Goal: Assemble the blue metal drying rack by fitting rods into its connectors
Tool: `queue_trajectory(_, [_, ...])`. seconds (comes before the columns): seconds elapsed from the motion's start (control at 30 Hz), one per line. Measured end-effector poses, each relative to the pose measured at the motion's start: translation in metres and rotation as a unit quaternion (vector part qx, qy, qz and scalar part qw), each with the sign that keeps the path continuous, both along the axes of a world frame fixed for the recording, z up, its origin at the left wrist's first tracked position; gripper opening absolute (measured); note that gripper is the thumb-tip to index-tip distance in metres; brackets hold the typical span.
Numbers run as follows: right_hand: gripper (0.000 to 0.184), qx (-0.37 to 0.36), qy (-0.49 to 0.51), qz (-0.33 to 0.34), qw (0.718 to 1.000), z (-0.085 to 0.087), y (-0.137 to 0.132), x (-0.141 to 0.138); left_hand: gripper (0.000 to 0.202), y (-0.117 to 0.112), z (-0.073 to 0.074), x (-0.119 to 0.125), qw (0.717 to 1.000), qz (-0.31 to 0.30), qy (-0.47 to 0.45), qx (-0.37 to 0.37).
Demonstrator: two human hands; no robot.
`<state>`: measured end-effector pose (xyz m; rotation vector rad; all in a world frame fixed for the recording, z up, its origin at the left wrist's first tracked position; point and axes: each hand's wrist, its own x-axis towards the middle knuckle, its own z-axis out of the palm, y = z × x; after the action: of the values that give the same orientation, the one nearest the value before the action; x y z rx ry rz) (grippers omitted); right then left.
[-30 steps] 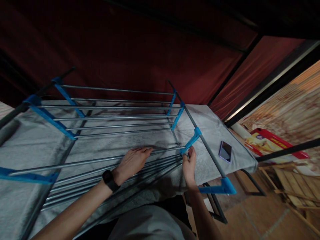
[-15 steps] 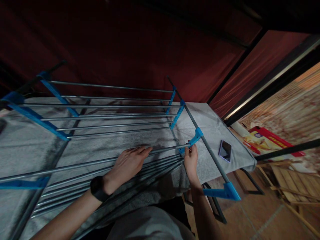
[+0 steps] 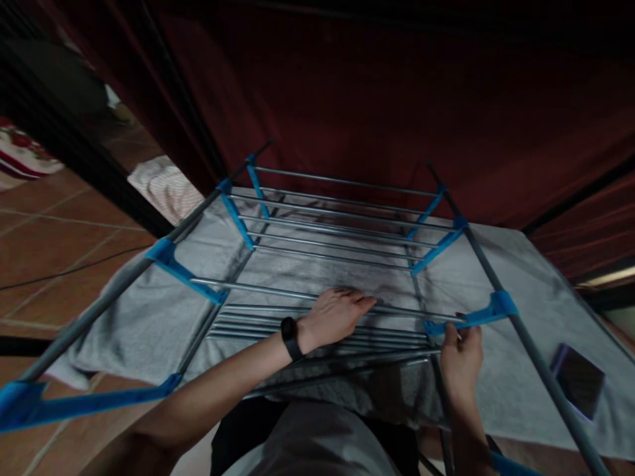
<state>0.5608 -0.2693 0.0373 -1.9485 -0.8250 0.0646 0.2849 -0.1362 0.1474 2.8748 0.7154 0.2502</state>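
A drying rack with grey metal rods and blue plastic brackets stands on a cloth-covered surface in front of me. My left hand, palm down, lies over a single metal rod with its fingers together; the thumb is hidden. That rod spans from the left blue bracket to the right blue bracket. My right hand pinches the underside of the right bracket beside the rod's end. Something small and pale shows between those fingers, too small to name.
Several loose-looking rods lie close together below my left hand. A phone rests on the grey cloth at the right. Side poles slope towards me. Dark red fabric hangs behind, and tiled floor shows at left.
My view has swung left, bringing the rack's left side and the floor into sight. Both hands keep their places at the same rod and bracket.
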Motion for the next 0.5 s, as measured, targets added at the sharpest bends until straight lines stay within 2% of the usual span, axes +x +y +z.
queue_trajectory(0.13, [0.046, -0.009, 0.007, -0.010, 1.000, 0.000, 0.001, 0.000, 0.042, 0.001, 0.002, 0.001, 1.000, -0.007, -0.004, -0.002])
queue_trajectory(0.33, [0.037, 0.029, 0.054, 0.014, 0.998, 0.026, 0.007, -0.019, 0.037, 0.005, -0.007, 0.000, 1.000, 0.011, -0.022, 0.005])
queue_trajectory(0.5, [0.039, 0.102, 0.056, -0.012, 0.993, 0.023, 0.017, -0.021, 0.039, 0.012, -0.016, 0.003, 0.999, 0.006, -0.037, 0.014])
